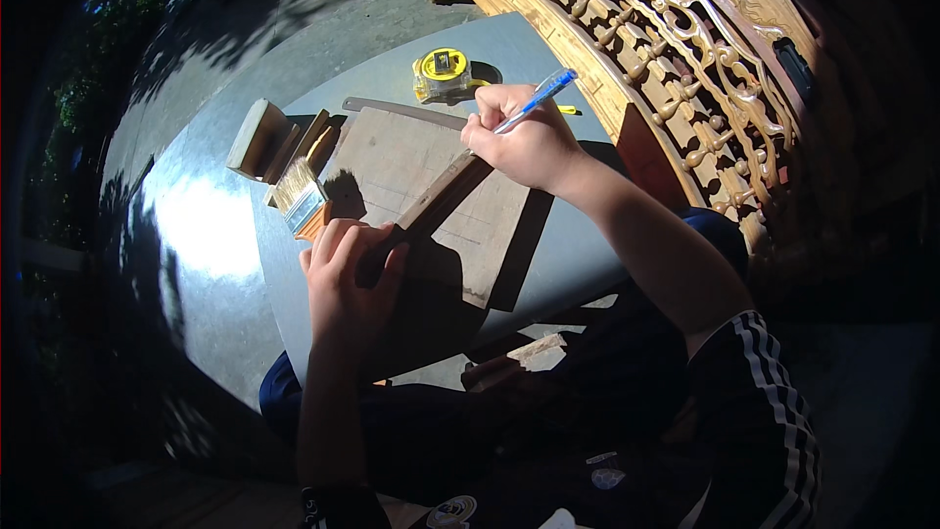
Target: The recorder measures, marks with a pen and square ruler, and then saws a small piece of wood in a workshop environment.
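Observation:
My right hand grips a blue pen, its tip end down by the far end of a narrow wooden strip. The strip lies slantwise over a flat wooden board that has faint pencil-like lines on it. At the strip's near end, my left hand is closed around it, partly in shadow. Just beyond the left fingers rests a paintbrush with pale bristles and an orange handle. A thin dark flat strip lies along the board's far edge.
A yellow tape measure sits beyond the board on the grey table. Small wood pieces stand at the left, beside the brush. A carved wooden bench fills the far right. Wood scraps lie below the table's near edge.

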`<state>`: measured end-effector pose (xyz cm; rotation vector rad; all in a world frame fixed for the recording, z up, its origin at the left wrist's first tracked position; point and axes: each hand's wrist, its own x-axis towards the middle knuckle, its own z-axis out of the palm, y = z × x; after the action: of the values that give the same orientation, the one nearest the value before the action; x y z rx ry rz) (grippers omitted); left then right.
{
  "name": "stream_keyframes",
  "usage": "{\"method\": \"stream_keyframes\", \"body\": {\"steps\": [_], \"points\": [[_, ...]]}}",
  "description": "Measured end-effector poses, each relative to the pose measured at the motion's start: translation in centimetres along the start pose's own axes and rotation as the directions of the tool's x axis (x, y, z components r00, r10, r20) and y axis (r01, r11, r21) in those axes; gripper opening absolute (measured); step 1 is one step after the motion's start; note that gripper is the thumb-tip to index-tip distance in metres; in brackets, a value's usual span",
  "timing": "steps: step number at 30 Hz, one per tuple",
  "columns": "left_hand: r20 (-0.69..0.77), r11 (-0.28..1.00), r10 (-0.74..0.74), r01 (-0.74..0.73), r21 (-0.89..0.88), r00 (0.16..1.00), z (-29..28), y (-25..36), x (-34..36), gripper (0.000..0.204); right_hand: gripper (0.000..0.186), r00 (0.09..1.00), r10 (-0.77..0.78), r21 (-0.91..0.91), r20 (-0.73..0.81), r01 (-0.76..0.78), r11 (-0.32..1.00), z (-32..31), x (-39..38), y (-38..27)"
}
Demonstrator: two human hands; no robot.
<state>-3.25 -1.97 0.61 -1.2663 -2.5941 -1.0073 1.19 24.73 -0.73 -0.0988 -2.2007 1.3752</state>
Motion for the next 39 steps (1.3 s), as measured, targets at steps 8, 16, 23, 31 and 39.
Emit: {"method": "stream_keyframes", "body": {"steps": [8,16,23,31,39], "points": [[0.007,0.997,0.014,-0.015,0.072,1.0,-0.2,-0.2,-0.1,0.026,0.033,0.998,0.061,0.094,-0.012,-0.06,0.994,-0.4,0.2,0.3],[-0.113,0.984,0.11,-0.124,-0.126,0.987,-2.1,4.0,-1.3,0.025,0.039,0.999,0.03,0.059,0.017,-0.031,0.998,-0.7,0.3,0.9],[0.161,0.076,0.353,0.143,-0.987,0.922,-6.6,8.5,-4.4,0.01,0.04,0.994,0.102,0.126,0.04,-0.106,0.986,-0.3,0.2,0.5],[0.104,0.036,0.362,0.097,-0.995,0.926,-7.4,7.2,-4.2,0.018,0.038,0.99,0.129,0.133,0.058,-0.136,0.982,0.2,-0.3,0.8],[0.0,0.067,0.202,-0.014,-0.998,0.979,-8.5,6.5,-3.1,0.013,0.037,0.992,0.123,0.127,0.037,-0.127,0.984,-0.3,0.1,1.1]]}}
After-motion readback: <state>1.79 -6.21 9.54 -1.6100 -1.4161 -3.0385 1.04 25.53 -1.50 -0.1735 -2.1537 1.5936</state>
